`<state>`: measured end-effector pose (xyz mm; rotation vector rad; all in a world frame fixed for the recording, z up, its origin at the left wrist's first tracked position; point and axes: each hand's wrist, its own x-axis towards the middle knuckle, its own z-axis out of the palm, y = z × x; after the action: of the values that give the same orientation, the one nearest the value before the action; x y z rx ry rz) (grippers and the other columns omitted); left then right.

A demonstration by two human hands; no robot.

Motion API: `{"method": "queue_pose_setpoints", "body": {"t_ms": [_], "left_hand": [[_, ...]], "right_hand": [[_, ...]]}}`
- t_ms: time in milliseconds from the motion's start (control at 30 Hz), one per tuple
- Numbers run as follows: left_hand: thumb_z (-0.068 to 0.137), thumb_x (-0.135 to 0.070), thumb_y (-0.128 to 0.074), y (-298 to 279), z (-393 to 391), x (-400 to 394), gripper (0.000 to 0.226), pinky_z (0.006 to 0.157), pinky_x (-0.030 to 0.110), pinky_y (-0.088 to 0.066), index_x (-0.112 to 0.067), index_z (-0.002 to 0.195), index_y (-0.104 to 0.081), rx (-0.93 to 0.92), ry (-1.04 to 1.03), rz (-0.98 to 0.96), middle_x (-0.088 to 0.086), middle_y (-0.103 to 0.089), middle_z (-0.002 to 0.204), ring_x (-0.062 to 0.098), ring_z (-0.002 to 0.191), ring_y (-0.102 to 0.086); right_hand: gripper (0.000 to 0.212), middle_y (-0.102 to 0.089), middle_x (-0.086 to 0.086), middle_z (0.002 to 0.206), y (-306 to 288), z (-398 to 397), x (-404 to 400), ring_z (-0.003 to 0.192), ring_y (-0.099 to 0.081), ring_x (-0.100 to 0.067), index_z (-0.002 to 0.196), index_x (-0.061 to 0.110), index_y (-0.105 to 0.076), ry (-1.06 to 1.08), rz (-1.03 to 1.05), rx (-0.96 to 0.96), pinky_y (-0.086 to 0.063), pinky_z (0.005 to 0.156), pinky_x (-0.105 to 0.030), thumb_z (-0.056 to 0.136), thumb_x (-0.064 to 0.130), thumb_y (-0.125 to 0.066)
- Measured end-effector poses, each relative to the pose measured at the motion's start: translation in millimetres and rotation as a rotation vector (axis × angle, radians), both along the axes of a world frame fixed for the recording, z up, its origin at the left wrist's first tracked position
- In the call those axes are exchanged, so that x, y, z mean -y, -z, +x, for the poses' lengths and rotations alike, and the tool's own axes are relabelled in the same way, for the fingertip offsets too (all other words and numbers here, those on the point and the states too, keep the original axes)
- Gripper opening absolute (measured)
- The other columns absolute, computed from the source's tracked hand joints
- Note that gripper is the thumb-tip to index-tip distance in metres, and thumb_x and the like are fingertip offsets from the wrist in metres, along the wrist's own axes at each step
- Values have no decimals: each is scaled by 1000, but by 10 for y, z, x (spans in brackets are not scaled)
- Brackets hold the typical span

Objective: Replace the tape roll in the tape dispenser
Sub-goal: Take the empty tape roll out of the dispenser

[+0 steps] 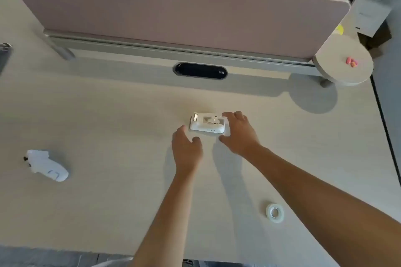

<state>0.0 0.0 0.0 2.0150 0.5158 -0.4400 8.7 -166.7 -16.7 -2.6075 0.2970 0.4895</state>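
A small white tape dispenser [206,124] lies on the pale wooden desk [108,115], a little past the middle. My right hand [237,133] curls around the dispenser's right end, fingers at its far side and thumb at its near side. My left hand [186,147] hovers just in front of the dispenser's left part, fingers spread, holding nothing. A clear tape roll [275,212] with a white core lies flat on the desk near the front right, under my right forearm's side.
A white handheld controller [47,166] lies at the left. A pink partition panel [173,6] runs along the desk's back, with a black cable slot [200,71] before it. A small round shelf [345,65] at the back right holds pink earplugs [351,62].
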Motion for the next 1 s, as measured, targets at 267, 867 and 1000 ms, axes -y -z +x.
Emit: {"method": "queue_pose_setpoints", "body": {"t_ms": [267,867,1000], "left_hand": [[92,5,-47,450,279,111,61,119,46,-38,-8,152,-48,75,114,-4,11,-54,153,31,142,-51],[90,4,-54,544,-1199,-41,67,109,46,-51,-11,154,-42,183,143,49,6,-51,153,27,140,-49],[90,2,-55,614,-1686,-133,68,102,49,-56,-14,154,-40,238,185,83,3,-51,151,27,134,-52]], "right_hand": [[61,-61,0,136,274,182,29,127,-54,-23,143,21,-55,-92,-2,140,-52,93,-36,87,31,-77],[59,-74,-1,127,285,-1138,-57,115,-67,-26,136,17,-66,-87,49,199,-56,87,-36,81,25,-85],[61,-75,0,127,332,-1567,-84,114,-68,-26,136,19,-66,-94,61,209,-56,87,-35,79,26,-87]]}}
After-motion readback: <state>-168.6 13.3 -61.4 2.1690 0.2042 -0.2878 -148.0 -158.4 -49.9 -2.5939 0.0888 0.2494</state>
